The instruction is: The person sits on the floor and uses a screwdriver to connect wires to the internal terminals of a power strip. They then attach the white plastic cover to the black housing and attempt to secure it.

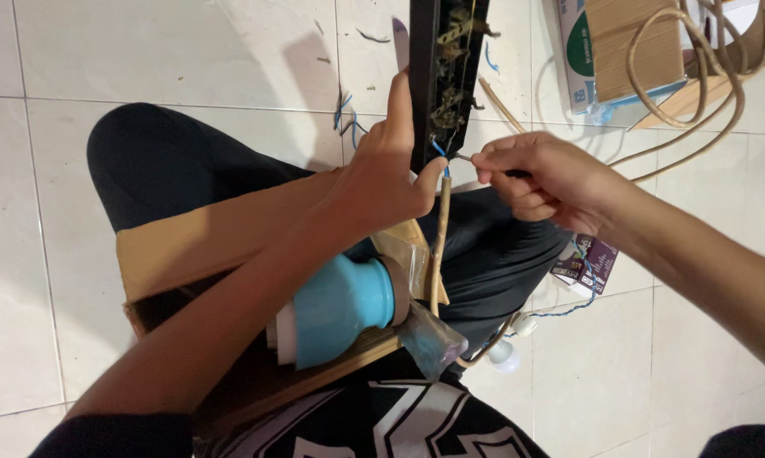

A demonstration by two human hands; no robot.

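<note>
My left hand [391, 170] grips the near end of a long black strip housing [437, 76], open on one side with metal contacts and wires showing inside. My right hand [539, 174] is closed around a thin screwdriver [465, 157] whose tip points at the strip's end, where a blue wire [440, 151] comes out. A beige cable [438, 254] hangs down from that end toward my lap. I sit cross-legged on the floor in dark trousers.
A flat cardboard piece [187, 246] lies across my lap with a light-blue and white object [340, 309] and clear plastic wrap [433, 339]. A cardboard box [628, 51] with coiled beige cable [704, 93] stands upper right. A small purple box [586, 265] and wire scraps [344, 114] lie on white tiles.
</note>
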